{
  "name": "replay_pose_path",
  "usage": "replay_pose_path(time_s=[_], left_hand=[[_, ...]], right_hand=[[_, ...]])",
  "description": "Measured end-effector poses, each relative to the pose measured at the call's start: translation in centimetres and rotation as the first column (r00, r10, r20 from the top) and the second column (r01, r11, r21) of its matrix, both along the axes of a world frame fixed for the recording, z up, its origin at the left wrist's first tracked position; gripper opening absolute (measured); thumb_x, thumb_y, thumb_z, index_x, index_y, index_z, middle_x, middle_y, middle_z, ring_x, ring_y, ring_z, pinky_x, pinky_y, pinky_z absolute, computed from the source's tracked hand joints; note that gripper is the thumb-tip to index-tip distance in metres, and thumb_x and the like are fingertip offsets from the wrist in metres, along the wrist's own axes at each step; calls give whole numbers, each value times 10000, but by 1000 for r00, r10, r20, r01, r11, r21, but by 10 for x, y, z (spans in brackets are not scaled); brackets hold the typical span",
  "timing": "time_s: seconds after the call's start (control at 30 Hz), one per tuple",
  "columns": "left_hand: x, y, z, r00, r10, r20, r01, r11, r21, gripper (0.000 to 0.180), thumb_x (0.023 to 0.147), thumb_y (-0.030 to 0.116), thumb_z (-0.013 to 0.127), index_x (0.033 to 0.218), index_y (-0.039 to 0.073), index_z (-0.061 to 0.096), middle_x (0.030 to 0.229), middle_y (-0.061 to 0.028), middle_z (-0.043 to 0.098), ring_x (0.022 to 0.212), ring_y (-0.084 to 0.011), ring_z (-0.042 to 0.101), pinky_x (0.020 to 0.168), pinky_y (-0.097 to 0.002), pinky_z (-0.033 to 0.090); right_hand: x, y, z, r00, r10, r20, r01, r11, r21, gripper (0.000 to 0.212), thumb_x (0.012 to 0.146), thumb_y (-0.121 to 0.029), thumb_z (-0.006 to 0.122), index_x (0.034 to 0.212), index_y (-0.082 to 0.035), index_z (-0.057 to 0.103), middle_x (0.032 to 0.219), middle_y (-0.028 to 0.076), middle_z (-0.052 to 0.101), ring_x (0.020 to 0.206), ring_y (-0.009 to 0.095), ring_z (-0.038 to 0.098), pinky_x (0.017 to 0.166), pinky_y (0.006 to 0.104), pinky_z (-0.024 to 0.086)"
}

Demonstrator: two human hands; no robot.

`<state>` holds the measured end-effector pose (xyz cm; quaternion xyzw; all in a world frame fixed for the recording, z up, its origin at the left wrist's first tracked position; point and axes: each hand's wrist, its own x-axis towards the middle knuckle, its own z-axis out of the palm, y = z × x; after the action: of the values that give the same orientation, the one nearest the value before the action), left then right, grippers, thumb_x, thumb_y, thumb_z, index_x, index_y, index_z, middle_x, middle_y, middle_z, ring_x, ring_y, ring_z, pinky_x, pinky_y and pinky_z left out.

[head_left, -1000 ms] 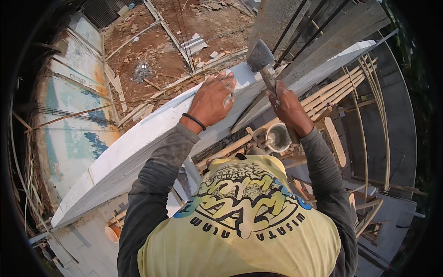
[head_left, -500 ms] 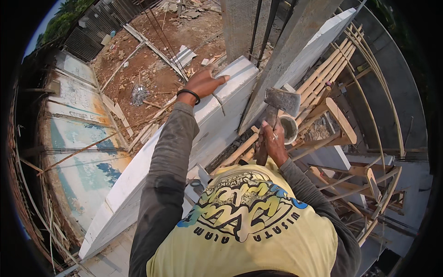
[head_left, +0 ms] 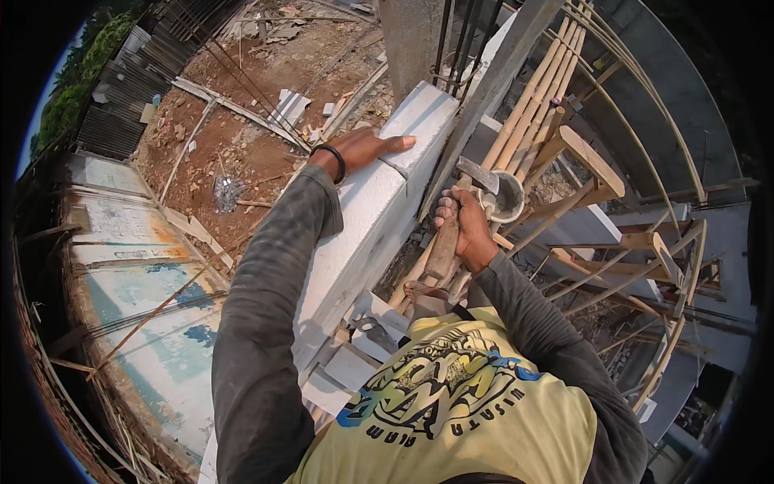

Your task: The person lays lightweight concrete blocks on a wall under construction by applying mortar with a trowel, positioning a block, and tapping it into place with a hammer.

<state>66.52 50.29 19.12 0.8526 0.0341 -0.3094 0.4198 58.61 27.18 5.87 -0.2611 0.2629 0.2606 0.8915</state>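
My left hand [head_left: 364, 152] lies on top of a white lightweight block wall, thumb stretched out towards the end block [head_left: 423, 113]. Its other fingers partly drop out of sight over the far side. Beneath and nearer to me is the adjoining white block [head_left: 363, 202], with a narrow joint between the two. In my closed right hand [head_left: 468, 222] is a hatchet [head_left: 442, 252], gripped by its wooden handle. The grey metal head [head_left: 480, 173] points up and away from me, apart from the blocks. Right behind it sits a round grey container [head_left: 509, 198].
A concrete post [head_left: 415, 48] and vertical steel bars [head_left: 463, 48] stand beyond the end block. Bamboo poles [head_left: 536, 89] and timber scaffolding [head_left: 592, 161] fill the right side. Left of the wall, rubble-strewn red earth [head_left: 201, 153] lies below, beside a stained painted wall [head_left: 153, 306].
The hatchet has turned, its head now narrower in view and lower, beside the round container. My left hand keeps its place on the blocks near the joint. The whole view has shifted.
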Motion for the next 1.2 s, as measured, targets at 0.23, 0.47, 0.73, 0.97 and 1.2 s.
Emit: replay_pose_path(time_s=[0.23, 0.47, 0.73, 0.97, 1.2], left_hand=[[3, 6, -14, 998, -45, 51, 44, 999, 21, 862, 749, 746, 636, 1019, -68, 720, 860, -241, 702, 692, -324, 710, 626, -402, 544], [2, 9, -18, 993, -38, 108, 36, 999, 23, 870, 735, 765, 624, 970, -65, 734, 822, -251, 695, 671, -348, 699, 614, -427, 534], [2, 8, -19, 995, -43, 91, 43, 999, 2, 857, 766, 770, 595, 958, -54, 734, 801, -244, 681, 691, -362, 690, 638, -461, 524], [1, 7, -15, 997, -73, 10, 73, 997, -26, 878, 805, 769, 549, 1054, -59, 700, 954, -274, 668, 837, -384, 688, 759, -492, 528], [-7, 29, -26, 992, -122, 40, 122, 993, -2, 880, 917, 709, 434, 1378, -37, 515, 1416, -266, 493, 1305, -397, 492, 1131, -446, 340]], right_hand=[[15, 29, -1, 998, -58, 5, 59, 997, -45, 150, 982, -227, 517, 940, -86, 489, 697, -1, 497, 565, 144, 497, 520, 329, 475], [12, 26, 3, 997, 70, 46, -65, 994, -87, 152, 986, -225, 520, 942, -83, 488, 703, -5, 493, 572, 128, 491, 512, 310, 465], [4, 5, 23, 986, 165, 31, -157, 969, -191, 184, 990, -238, 532, 996, -59, 491, 722, -2, 510, 565, 116, 508, 484, 292, 485], [-49, -48, 63, 810, 447, 379, -2, 649, -761, 262, 1006, -298, 510, 1050, -41, 481, 731, 35, 551, 528, 123, 548, 446, 289, 463], [16, -50, 160, 413, 863, 290, 348, 145, -926, 331, 1017, -295, 513, 1037, 34, 478, 682, 213, 568, 584, 360, 577, 561, 445, 442]])
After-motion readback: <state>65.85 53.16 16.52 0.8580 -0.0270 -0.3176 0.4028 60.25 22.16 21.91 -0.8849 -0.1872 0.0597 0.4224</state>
